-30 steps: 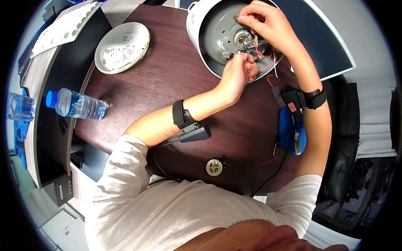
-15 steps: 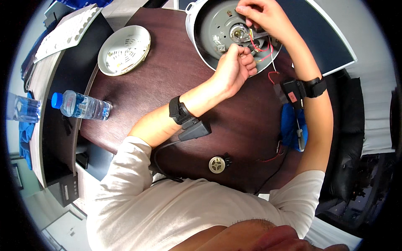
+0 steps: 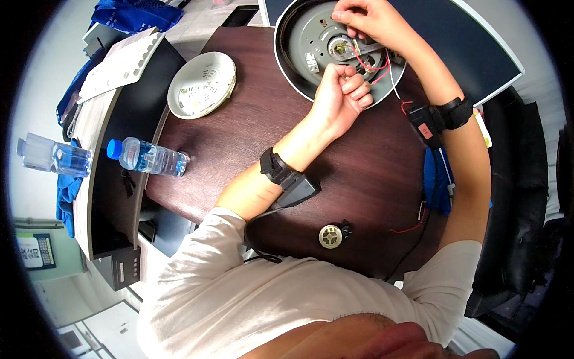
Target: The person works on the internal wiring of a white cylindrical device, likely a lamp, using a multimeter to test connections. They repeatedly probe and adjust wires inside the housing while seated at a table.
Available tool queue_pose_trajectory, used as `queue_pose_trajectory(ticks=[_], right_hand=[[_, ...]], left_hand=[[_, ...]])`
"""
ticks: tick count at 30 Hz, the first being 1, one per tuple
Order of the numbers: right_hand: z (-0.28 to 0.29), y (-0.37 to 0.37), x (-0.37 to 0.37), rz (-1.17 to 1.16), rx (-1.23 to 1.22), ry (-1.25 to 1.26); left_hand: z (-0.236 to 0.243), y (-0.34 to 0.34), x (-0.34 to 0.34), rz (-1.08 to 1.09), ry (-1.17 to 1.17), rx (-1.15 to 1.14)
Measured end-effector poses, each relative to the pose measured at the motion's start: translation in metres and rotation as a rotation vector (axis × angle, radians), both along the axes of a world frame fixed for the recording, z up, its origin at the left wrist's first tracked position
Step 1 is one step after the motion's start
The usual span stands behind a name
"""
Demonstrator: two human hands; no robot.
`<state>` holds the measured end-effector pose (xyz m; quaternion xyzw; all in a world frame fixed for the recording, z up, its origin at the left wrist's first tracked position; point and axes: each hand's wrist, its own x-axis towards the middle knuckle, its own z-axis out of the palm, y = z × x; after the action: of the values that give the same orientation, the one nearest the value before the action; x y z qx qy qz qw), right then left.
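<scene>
Snagging the wires [image 3: 379, 68] with your left hand [image 3: 341, 99] or right hand [image 3: 371, 23], both curled, grip unclear, could loosen them.

Left fingers [image 3: 354, 85] curled — right fingers [image 3: 351, 19] bent, farther forward

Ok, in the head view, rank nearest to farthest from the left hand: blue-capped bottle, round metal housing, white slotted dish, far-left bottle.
1. Round metal housing, right at the left hand
2. White slotted dish, to the left
3. Blue-capped bottle, farther left and lower
4. Far-left bottle, near the view's edge
</scene>
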<state>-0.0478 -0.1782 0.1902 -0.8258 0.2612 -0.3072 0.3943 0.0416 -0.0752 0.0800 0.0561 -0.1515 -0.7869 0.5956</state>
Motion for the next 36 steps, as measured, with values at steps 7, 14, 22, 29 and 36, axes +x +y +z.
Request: queue_pose_trajectory(ticks=[7,14,22,29,36], right_hand=[[-0.008,0.001,-0.011,-0.020,-0.151,-0.009],[-0.026,0.017,-0.047,-0.157,-0.420,-0.085],[0.003,0.010,-0.047,-0.404,-0.767,-0.257],[-0.004,0.001,-0.033,-0.230,-0.249,-0.323],[0.011,0.039,-0.009,-0.210,-0.823,0.080]], left_hand=[[0.000,0.000,-0.003,0.039,0.003,-0.007],[-0.001,-0.003,-0.004,0.036,0.016,-0.004],[0.000,-0.002,-0.007,0.048,0.084,-0.004],[0.000,-0.001,-0.009,0.065,0.077,-0.020],[0.001,-0.003,-0.001,0.101,0.055,-0.002]])
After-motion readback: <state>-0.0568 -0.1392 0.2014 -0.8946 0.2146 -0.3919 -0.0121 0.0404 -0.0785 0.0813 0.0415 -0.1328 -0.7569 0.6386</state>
